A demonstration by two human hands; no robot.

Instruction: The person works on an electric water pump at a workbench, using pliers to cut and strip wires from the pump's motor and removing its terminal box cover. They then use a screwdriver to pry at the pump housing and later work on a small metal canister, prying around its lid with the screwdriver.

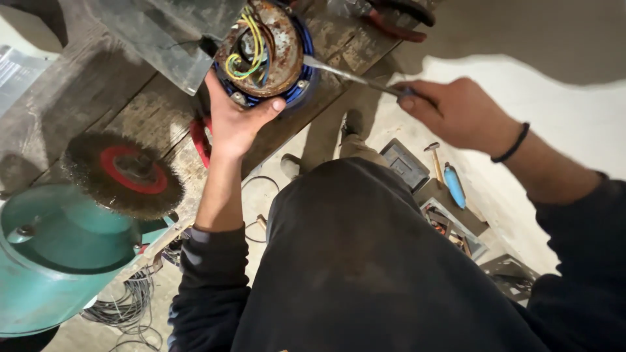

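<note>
My left hand grips the near rim of a rusty round motor housing with a blue ring, standing on the wooden workbench. Yellow, green and brown wires curl inside it. My right hand is closed on the handle of a long screwdriver, whose metal tip reaches the housing's right edge. A black band sits on my right wrist.
A wire wheel brush with a red hub lies on the bench beside a teal cylinder. Red-handled pliers rest at the bench's far end. On the floor are an open toolbox, a hammer, a blue tool and loose cables.
</note>
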